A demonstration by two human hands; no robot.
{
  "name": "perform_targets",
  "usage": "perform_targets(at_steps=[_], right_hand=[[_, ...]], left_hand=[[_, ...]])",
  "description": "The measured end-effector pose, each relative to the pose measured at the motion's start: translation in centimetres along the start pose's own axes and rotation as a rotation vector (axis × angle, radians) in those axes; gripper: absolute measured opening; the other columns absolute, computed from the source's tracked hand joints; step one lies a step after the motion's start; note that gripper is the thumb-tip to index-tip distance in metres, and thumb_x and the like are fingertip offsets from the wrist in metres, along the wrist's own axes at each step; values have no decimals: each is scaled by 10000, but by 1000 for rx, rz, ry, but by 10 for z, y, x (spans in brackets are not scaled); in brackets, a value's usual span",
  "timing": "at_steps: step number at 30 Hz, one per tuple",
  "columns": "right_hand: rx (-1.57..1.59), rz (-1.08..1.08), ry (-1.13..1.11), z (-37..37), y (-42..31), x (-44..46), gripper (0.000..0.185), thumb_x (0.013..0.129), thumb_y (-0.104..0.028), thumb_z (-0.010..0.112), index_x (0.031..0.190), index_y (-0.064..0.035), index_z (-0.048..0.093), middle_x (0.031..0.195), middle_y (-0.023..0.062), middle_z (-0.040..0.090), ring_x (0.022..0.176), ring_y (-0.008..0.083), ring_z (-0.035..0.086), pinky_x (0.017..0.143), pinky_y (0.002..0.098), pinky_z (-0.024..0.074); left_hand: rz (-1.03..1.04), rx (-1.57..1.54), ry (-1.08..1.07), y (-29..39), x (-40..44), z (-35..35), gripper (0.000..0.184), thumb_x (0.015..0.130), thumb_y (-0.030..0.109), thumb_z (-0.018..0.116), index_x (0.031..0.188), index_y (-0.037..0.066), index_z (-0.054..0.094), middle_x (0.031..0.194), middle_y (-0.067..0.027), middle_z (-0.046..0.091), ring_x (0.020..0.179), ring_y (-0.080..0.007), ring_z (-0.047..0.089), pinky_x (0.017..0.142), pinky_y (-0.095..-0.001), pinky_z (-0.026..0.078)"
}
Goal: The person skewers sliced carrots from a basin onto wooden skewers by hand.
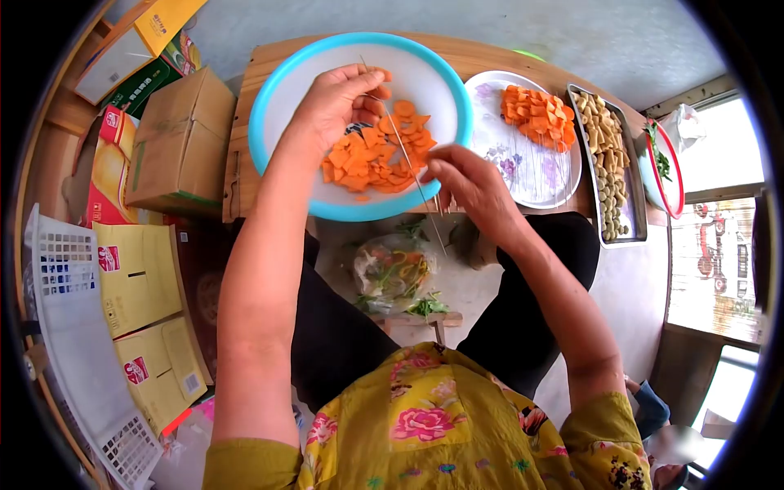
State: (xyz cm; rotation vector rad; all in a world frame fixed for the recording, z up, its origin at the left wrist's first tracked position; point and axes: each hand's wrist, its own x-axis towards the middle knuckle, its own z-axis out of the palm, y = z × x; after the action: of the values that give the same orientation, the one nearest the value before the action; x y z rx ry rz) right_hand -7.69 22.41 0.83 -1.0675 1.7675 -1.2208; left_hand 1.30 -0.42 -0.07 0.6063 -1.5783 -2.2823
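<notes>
My left hand (pixel 339 102) is above a white basin with a turquoise rim (pixel 269 90), its fingers pinching a small carrot slice (pixel 385 74). Cut carrot slices (pixel 367 159) lie heaped in the basin. My right hand (pixel 469 184), at the basin's right front edge, is closed around thin skewers (pixel 402 145). One skewer slants up from it toward my left fingers; whether its tip has entered the slice is unclear. To the right, a floral white plate (pixel 498 167) bears skewered carrot slices (pixel 539 118).
A metal tray (pixel 639 220) of skewered pale and greenish pieces stands beside the plate, then a red-rimmed bowl (pixel 676 184) with greens. Cardboard boxes (pixel 175 139) and a white plastic crate (pixel 77 327) line the left. A bag of scraps (pixel 396 269) sits below; another person (pixel 652 411) is at lower right.
</notes>
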Motion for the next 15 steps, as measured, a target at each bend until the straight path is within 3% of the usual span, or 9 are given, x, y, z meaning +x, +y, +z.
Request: perform_targets(at_steps=[5,10,13,15], right_hand=[[112,16,-41,5,1,58,219,929,-182,549,996,26,572,746,65,635,543,70,493,491,223,422],[341,93,38,-3,22,76,148,925,-166,542,945,-35,608,649,16,588,499,53,461,448,195,344],[409,75,127,-21,16,78,179,932,-177,520,970,-29,615,650,19,585,496,52,444,451,197,339],[446,53,154,-31,13,78,198,932,-177,510,989,-21,619,637,22,578,493,56,435,450,202,335]], left_hand=[[-30,47,-65,-11,5,14,226,901,233,607,1006,33,616,824,-32,621,671,-95,607,615,-227,500],[-24,4,-64,-18,17,15,263,907,242,597,1040,15,611,850,-44,622,703,-105,617,625,-245,509],[-10,151,57,-30,33,9,276,901,250,596,1046,16,616,882,-50,626,711,-113,619,636,-244,504],[-64,546,171,-43,44,4,256,894,246,587,1030,33,634,912,-40,628,727,-101,622,654,-233,496]])
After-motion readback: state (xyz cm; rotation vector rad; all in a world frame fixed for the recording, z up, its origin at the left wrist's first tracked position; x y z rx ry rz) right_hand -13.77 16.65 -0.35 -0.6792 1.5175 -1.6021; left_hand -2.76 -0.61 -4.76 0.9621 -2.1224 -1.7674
